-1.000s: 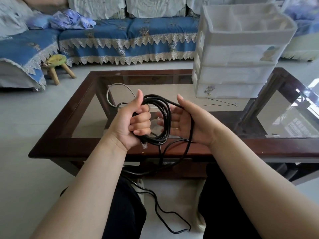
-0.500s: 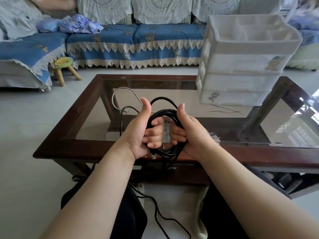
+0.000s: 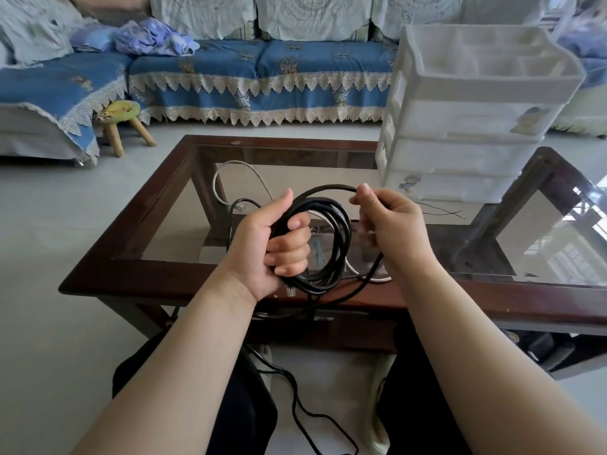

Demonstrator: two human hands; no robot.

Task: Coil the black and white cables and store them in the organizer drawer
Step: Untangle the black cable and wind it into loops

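Room: living room with a pale floor; a sofa (image 3: 256, 70) under blue lace-edged covers runs along the far wall, crumpled lilac cloth (image 3: 154, 37) lies on its left part, and a small wooden stool (image 3: 120, 121) with a green-yellow seat stands on the floor at far left.
Surface: dark wooden coffee table (image 3: 131, 277) with glass panels, directly ahead of the seated person.
Organizer: white plastic drawer unit (image 3: 466, 126) on the far right of the table; its top tray is open upward with dividers, and nothing can be made out inside; the three drawers below are closed and too milky to see into; the bottom front carries a small cartoon sticker.
Black cable: several loops (image 3: 328, 238) gathered above the near edge of the table; a loose length drops past the table edge between the knees to the floor.
Left hand: the left hand (image 3: 269, 244) has its fingers curled round the left side of the bundle, thumb up along it.
Right hand: the right hand (image 3: 391, 224) pinches one strand of the black cable between thumb and fingertips at the top right of the loop, the remaining fingers bent.
White cable: white cable (image 3: 243, 178) lies uncoiled on the glass behind the hands, one arc at far left, another stretch showing near the right wrist.
Thin wire: a fine dark wire (image 3: 440, 210) rests on the glass just in front of the organizer.
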